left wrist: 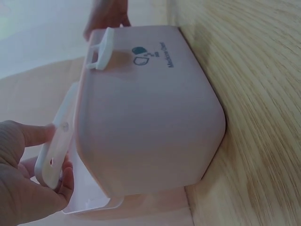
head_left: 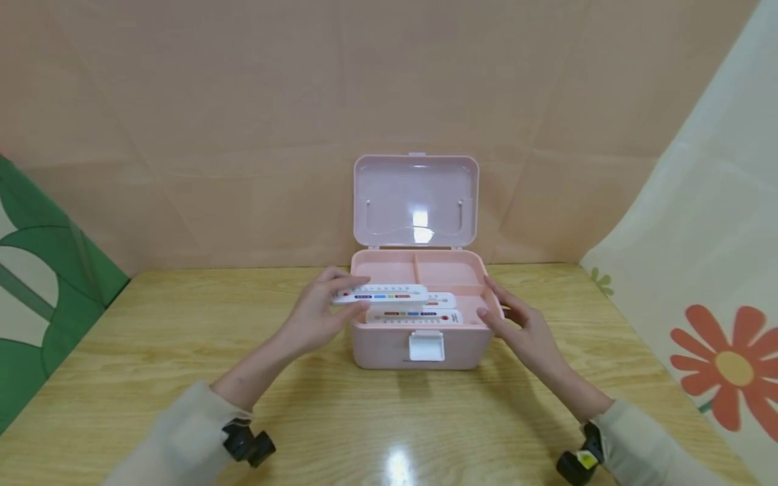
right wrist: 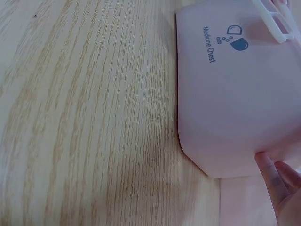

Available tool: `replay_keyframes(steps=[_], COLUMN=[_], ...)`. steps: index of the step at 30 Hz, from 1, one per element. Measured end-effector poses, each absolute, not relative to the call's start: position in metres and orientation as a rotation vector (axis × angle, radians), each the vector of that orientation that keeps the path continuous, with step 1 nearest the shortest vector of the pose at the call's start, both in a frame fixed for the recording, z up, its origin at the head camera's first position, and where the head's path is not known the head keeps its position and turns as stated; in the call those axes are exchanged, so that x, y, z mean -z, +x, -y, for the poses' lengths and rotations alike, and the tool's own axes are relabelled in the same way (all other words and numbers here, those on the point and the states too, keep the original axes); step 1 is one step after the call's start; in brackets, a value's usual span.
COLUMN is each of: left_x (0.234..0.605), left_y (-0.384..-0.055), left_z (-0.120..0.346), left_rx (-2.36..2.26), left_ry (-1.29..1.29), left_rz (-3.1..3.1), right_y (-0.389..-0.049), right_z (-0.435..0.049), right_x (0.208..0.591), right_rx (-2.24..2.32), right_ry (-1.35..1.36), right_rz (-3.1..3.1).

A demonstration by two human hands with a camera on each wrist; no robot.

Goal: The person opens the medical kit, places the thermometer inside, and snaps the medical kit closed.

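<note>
My left hand (head_left: 316,309) pinches a flat white thermometer (head_left: 389,293) with coloured bars, over the front left of an open pink medicine box (head_left: 389,347). Below it, two similar thermometers lie in the front compartment of the tray: one near the front rim (head_left: 419,316) and one partly hidden behind (head_left: 442,299). My right hand (head_left: 524,327) holds the box at its right front corner, thumb and fingers on the rim and side wall. In the left wrist view the held thermometer (left wrist: 57,146) sits between thumb and fingers beside the box wall.
The raised translucent lid (head_left: 395,196) stands behind the box. Dividers (head_left: 417,268) split the tray's back into two compartments. A white latch (head_left: 427,345) hangs at the front. Under everything is a wood-grain table (head_left: 292,412), with a plain backdrop (head_left: 243,135) behind.
</note>
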State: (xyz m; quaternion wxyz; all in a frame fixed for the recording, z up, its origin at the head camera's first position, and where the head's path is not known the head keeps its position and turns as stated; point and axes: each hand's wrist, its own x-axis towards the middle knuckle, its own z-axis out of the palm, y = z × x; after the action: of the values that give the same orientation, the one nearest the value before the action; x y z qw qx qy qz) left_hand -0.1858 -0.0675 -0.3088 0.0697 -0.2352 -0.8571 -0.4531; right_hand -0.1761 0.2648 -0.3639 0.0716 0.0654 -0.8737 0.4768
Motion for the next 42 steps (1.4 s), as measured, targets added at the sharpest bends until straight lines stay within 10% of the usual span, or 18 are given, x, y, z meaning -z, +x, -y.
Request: replay_keyframes(steps=[42], left_x=[0.307], left_y=[-0.197], left_z=[0.026], left_rx=[1.285], left_ry=[-0.786], left_rz=[2.728], right_y=[-0.174], right_z=[-0.259], right_x=[0.362], right_rx=[-1.469], right_ry=[0.212], right_rz=[2.589])
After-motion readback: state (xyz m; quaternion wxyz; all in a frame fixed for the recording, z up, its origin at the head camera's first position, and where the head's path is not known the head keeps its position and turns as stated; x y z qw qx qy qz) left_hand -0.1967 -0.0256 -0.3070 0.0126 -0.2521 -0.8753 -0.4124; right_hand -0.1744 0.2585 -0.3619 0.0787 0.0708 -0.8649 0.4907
